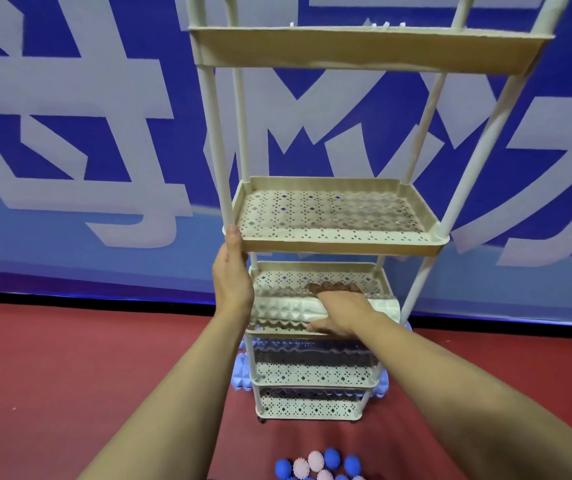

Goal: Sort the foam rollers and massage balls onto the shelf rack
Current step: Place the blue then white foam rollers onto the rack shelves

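Progress: partial. Right hand (341,311) has its fingers (333,288) curled over a white roller (284,311) lying on the rack's (343,242) third tier. Left hand (230,275) grips the tier edge above. Blue rollers (241,375) sit lower. Balls (322,467) remain on the floor (70,358), unsorted.

head view looks forward and down, close on the shelf rack (333,237).

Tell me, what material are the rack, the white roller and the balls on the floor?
Rack: likely matte beige plastic, with moulded perforated trays and tube posts. White roller: probably foam, judging by its ridged, dull surface. Balls: spiky pink and blue, perhaps soft rubber or plastic; too small to be sure.
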The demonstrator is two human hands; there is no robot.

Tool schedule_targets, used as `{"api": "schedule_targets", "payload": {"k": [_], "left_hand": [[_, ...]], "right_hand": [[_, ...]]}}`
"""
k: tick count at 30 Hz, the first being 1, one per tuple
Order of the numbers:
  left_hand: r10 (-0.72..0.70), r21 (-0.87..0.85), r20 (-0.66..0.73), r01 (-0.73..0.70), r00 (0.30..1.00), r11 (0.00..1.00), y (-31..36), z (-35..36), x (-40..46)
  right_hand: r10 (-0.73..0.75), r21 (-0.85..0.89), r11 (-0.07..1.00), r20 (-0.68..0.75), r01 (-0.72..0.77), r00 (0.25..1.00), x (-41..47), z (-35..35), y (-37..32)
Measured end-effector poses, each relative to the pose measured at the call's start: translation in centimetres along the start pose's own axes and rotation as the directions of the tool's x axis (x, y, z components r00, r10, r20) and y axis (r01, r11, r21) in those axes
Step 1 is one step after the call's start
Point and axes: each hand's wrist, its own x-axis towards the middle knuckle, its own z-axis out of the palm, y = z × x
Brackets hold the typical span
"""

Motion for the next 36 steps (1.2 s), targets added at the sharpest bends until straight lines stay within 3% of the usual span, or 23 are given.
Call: {"api": "schedule_targets", "payload": {"k": [7,10,16,22,29,33,36], "left_hand": [[0.011,-0.017,0.026,-0.010,1.000,1.000,-0.6,-0.5,0.5],[0.011,-0.051,0.029,-0.010,1.000,0.999,-1.0,-0.7,1.2],[-0.006,-0.109,0.052,0.012,0.999,0.994,-2.0,-1.3,2.8],[-0.014,-0.097,0.091,0.022,0.996,0.995,-2.2,-1.1,2.8],[0.005,0.055,0.062,-0.008,0.998,0.998,-2.5,-1.3,1.7],[0.009,0.127,0.052,-0.016,0.999,0.992,-2.2,-1.8,-0.8],[0.107,0.210,-0.075,-0.089,0.991,0.974,-4.3,-2.3,-4.7]], "right_hand": [[-0.042,0.071,0.997,0.120,0.033,0.992,0.6,-0.8,0.8],[-0.043,0.052,0.998,0.070,0.040,0.997,1.9,-0.9,1.3],[0.079,0.143,0.985,0.148,-0.100,0.986,4.6,-1.0,2.7],[-0.030,0.057,0.998,-0.029,0.032,0.999,4.8,-1.2,3.2],[0.060,0.239,0.971,-0.133,-0.026,0.989,1.1,-0.8,2.1],[0.021,0.069,0.998,-0.228,-0.006,0.973,-3.0,-0.8,2.2],[-0.082,0.042,0.993,-0.391,0.107,0.917,-6.2,1.1,3.9]]}}
